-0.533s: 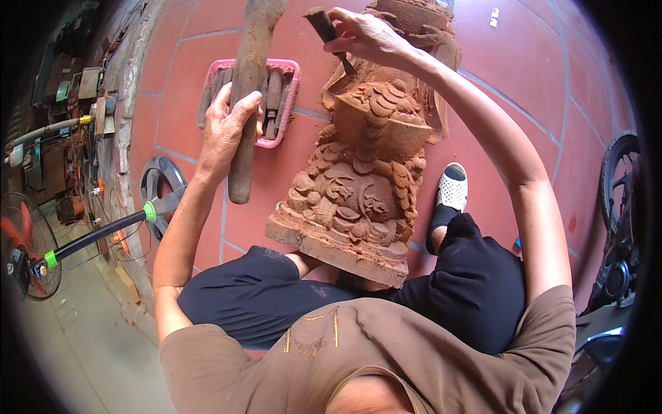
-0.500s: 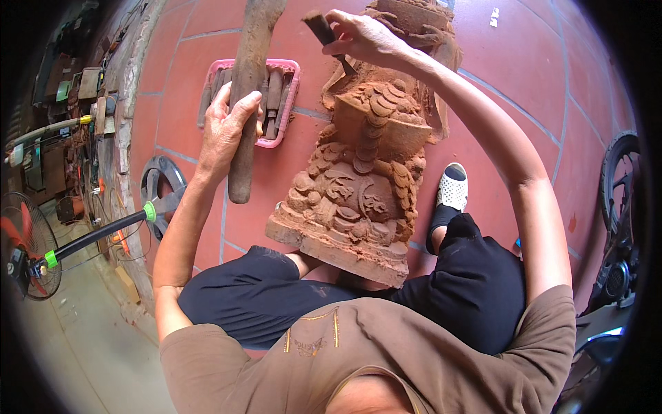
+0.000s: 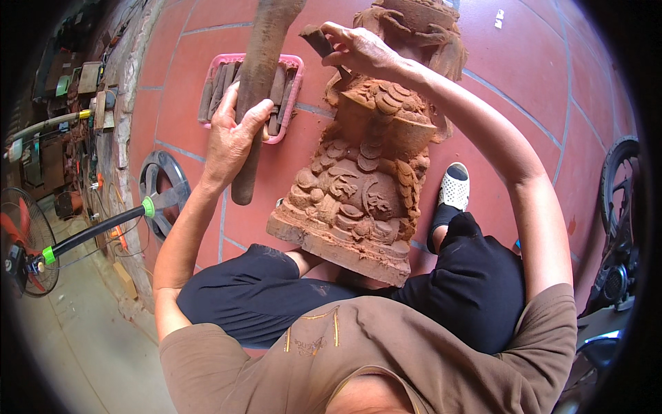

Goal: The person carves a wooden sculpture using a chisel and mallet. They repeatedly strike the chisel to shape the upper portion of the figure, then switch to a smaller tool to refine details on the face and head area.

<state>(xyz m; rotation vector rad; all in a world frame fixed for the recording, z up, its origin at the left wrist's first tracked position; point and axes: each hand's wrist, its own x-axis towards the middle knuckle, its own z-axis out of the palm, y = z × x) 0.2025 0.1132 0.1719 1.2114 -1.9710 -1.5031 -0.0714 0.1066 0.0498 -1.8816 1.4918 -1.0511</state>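
A tall reddish-brown carved wooden sculpture (image 3: 372,172) leans across my lap, its base near my knees and its top toward the far floor. My left hand (image 3: 231,134) grips a long wooden mallet (image 3: 258,76) raised to the left of the sculpture. My right hand (image 3: 358,48) holds a chisel (image 3: 318,41) with its handle end up, its tip set against the upper part of the carving. I sit on the tiled floor in black trousers, and one white shoe (image 3: 454,188) shows to the right of the sculpture.
A pink tray (image 3: 293,103) with several chisels lies on the red tile floor behind the mallet. A floor fan (image 3: 27,248) lies at the left, its round base (image 3: 162,190) near my left elbow. Clutter of tools lines the left wall. A motorbike wheel (image 3: 617,179) stands at right.
My right hand with the chisel has shifted slightly on the top of the carving. The mallet in my left hand stays raised in nearly the same place.
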